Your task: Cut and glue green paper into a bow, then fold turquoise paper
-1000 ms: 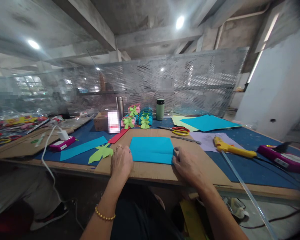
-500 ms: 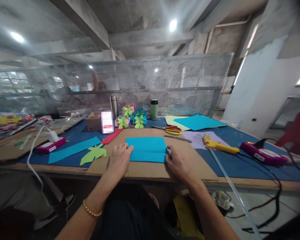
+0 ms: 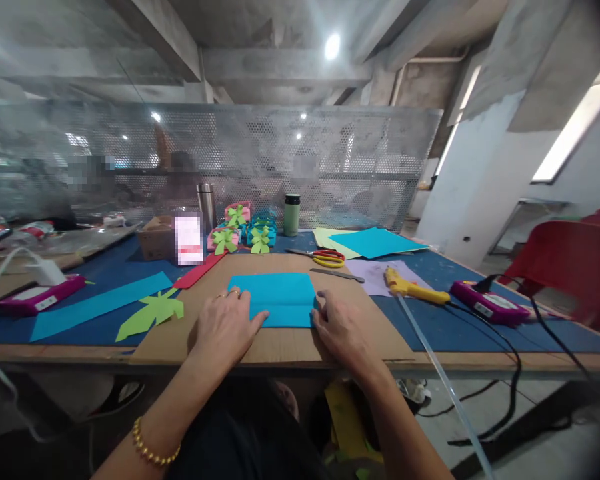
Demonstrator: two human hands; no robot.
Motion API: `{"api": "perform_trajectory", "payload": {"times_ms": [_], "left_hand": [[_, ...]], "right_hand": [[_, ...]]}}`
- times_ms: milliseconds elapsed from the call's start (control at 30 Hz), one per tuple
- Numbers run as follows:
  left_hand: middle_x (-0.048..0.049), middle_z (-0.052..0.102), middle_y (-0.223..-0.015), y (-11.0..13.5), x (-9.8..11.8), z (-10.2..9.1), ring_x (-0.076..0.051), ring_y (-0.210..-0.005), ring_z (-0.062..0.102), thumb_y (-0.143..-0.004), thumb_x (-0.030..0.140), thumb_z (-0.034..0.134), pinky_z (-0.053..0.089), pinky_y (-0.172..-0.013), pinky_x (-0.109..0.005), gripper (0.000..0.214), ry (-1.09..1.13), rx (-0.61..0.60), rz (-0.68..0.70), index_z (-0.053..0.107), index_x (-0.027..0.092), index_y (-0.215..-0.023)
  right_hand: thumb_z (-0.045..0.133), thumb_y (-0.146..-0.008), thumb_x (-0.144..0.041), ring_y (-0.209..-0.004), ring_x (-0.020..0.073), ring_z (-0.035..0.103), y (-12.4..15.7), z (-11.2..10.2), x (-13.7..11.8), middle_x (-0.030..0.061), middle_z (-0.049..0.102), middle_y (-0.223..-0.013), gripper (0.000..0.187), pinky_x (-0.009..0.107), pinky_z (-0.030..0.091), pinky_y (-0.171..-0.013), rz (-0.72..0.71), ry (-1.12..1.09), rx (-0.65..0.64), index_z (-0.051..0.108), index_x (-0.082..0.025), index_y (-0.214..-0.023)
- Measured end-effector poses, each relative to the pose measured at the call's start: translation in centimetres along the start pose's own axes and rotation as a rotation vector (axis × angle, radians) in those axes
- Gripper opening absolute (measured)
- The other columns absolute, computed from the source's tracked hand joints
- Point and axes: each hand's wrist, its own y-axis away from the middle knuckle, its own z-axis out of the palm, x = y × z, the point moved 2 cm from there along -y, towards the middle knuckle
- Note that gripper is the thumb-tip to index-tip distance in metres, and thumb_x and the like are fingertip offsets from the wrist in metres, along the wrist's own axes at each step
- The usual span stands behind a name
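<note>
A folded blue paper sheet [image 3: 280, 297] lies on a brown cardboard mat [image 3: 275, 343] at the table's near edge. My left hand [image 3: 225, 325] lies flat, fingers stretched out onto the sheet's lower left corner. My right hand [image 3: 343, 327] rests on the cardboard with its fingertips against the sheet's right edge, fingers extended. Neither hand holds anything.
Around the mat lie a green paper leaf [image 3: 153, 313], a blue strip [image 3: 95, 305], red-yellow scissors [image 3: 327, 257], a knife [image 3: 337, 274], a yellow glue gun [image 3: 413, 288] and pink devices [image 3: 485, 310]. Behind stand paper boxes [image 3: 245, 233], two flasks [image 3: 291, 215] and a mesh screen. A red chair [image 3: 570, 260] is at the right.
The camera has swung to the right, bringing the red chair into view. My left hand has slid further onto the blue sheet's lower left corner; my right hand stays at its right edge.
</note>
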Motion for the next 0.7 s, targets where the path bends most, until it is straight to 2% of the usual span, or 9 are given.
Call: {"api": "perform_trajectory", "payload": {"times_ms": [100,233,433,567,700], "left_hand": [[-0.0181,0.069,-0.105,0.1,0.2,0.0,-0.034,-0.098,0.064,-0.096,0.051,0.047,0.046,-0.078,-0.044,0.042,-0.020,0.004,0.002,0.066,0.013,-0.098],[-0.0181,0.070,-0.101,0.1,-0.1,0.2,-0.035,-0.093,0.065,-0.097,0.051,0.046,0.044,-0.076,-0.046,0.043,-0.061,0.006,0.041,0.067,0.013,-0.096],[-0.0185,0.069,-0.096,0.4,-0.4,1.3,-0.033,-0.086,0.064,-0.098,0.052,0.042,0.040,-0.071,-0.043,0.045,-0.124,0.067,0.119,0.066,0.014,-0.091],[-0.0154,0.067,-0.088,0.4,-0.6,1.6,-0.031,-0.081,0.060,-0.096,0.058,0.039,0.038,-0.068,-0.040,0.049,-0.144,0.033,0.155,0.065,0.017,-0.088],[-0.0157,0.065,-0.092,0.3,-1.3,2.4,-0.030,-0.080,0.057,-0.094,0.059,0.036,0.036,-0.066,-0.038,0.049,-0.130,0.028,0.141,0.063,0.018,-0.088]], "right_hand": [[0.054,-0.094,-0.022,-0.086,0.0265,0.069,0.0,0.2,0.2,0.0078,0.075,-0.090,0.027,0.032,0.035,-0.068,0.011,-0.027,-0.007,0.060,-0.015,-0.120],[0.049,-0.093,-0.021,-0.079,0.0248,0.066,0.1,0.6,0.6,0.0078,0.072,-0.084,0.030,0.033,0.038,-0.070,-0.033,-0.091,0.050,0.058,-0.014,-0.121],[0.044,-0.091,-0.021,-0.072,0.0229,0.062,0.5,1.0,1.3,0.0063,0.067,-0.079,0.037,0.034,0.043,-0.067,-0.067,-0.143,0.084,0.055,-0.016,-0.126],[0.042,-0.092,-0.023,-0.070,0.0237,0.061,0.8,0.9,1.2,0.0078,0.067,-0.082,0.037,0.036,0.046,-0.064,-0.048,-0.163,0.077,0.053,-0.018,-0.127],[0.043,-0.093,-0.022,-0.072,0.0242,0.062,1.0,0.7,1.2,0.0071,0.069,-0.086,0.036,0.037,0.048,-0.063,-0.066,-0.157,0.114,0.050,-0.023,-0.129]]}}
